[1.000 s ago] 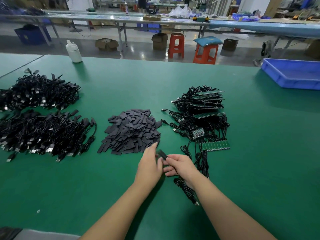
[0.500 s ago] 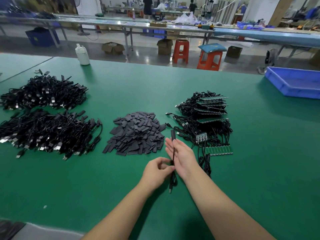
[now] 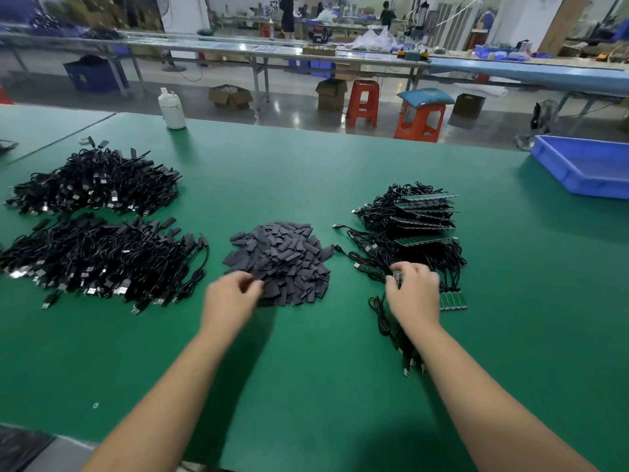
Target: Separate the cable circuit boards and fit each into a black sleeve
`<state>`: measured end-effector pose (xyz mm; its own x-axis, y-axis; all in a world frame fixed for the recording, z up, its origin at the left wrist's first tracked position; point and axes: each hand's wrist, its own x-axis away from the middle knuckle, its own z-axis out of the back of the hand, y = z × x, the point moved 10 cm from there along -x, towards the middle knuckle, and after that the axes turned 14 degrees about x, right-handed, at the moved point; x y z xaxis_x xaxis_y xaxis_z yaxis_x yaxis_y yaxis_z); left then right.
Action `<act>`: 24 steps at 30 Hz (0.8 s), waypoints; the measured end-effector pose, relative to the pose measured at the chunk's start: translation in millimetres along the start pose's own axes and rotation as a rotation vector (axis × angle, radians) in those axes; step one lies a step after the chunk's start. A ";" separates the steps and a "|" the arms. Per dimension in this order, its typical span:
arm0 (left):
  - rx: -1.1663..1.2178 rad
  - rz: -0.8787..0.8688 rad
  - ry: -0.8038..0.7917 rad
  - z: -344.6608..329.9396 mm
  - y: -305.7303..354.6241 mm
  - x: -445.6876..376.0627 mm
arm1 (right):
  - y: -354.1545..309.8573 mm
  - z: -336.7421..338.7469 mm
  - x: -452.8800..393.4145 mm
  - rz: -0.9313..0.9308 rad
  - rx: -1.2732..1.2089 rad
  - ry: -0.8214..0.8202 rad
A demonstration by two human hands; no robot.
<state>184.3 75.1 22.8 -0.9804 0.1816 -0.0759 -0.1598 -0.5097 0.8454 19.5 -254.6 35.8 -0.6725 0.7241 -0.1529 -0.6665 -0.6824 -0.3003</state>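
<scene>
A heap of flat black sleeves (image 3: 282, 257) lies mid-table. My left hand (image 3: 231, 298) is at the heap's near-left edge with its fingers curled; blur hides whether it pinches a sleeve. To the right lies a bundle of black cables with stacked green circuit board panels (image 3: 422, 212). In front of it lies a joined strip of small green boards (image 3: 452, 299). My right hand (image 3: 413, 294) covers the strip's left part, fingers curled round a board end. The strip's cables (image 3: 381, 315) trail toward me under my wrist.
Two big heaps of black sleeved cables lie at the left, one near (image 3: 98, 260) and one farther (image 3: 95, 182). A white bottle (image 3: 172, 109) stands at the table's far edge. A blue tray (image 3: 585, 168) sits at the far right. Stools and benches stand beyond the table.
Both hands let go of the sleeved cable, which is gone from between them. My left hand moved to the sleeve heap and my right hand to the board strip.
</scene>
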 end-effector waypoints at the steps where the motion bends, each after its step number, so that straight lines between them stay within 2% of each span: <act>1: -0.115 -0.026 0.069 24.5 -5.0 -15.6 | 10.4 -3.0 -5.9 -0.011 0.074 -0.028; 3: -0.317 -0.014 0.158 63.7 -23.8 -42.6 | 26.4 -16.9 -14.8 -0.027 0.188 -0.180; 5: -0.480 0.063 0.158 86.5 -52.3 -61.5 | 34.7 -31.4 -20.1 -0.017 0.219 -0.323; 7: -0.626 0.090 0.094 92.4 -73.7 -70.4 | 35.7 -39.8 -23.0 0.010 0.171 -0.369; 9: -0.656 0.020 0.089 89.7 -78.0 -72.7 | 35.8 -41.1 -25.1 0.009 0.117 -0.345; 13: -0.569 -0.120 0.109 74.9 -68.5 -66.9 | 35.6 -31.8 -30.2 -0.048 -0.023 -0.264; 18: -0.448 -0.267 0.075 42.7 -26.5 -50.8 | 40.2 -10.8 -29.6 -0.186 -0.384 -0.098; 21: -0.257 -0.333 -0.021 0.1 19.7 -32.3 | 19.9 -11.5 -22.1 -0.152 -0.553 -0.186; 24: 0.072 -0.217 -0.272 -65.4 54.8 -6.7 | -13.1 -10.8 -7.4 -0.036 -0.651 -0.300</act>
<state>174.6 -9.0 35.1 -0.8563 0.5018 -0.1225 -0.3432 -0.3755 0.8609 36.6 -250.0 30.6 -0.7755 0.6225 0.1053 -0.4256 -0.3923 -0.8154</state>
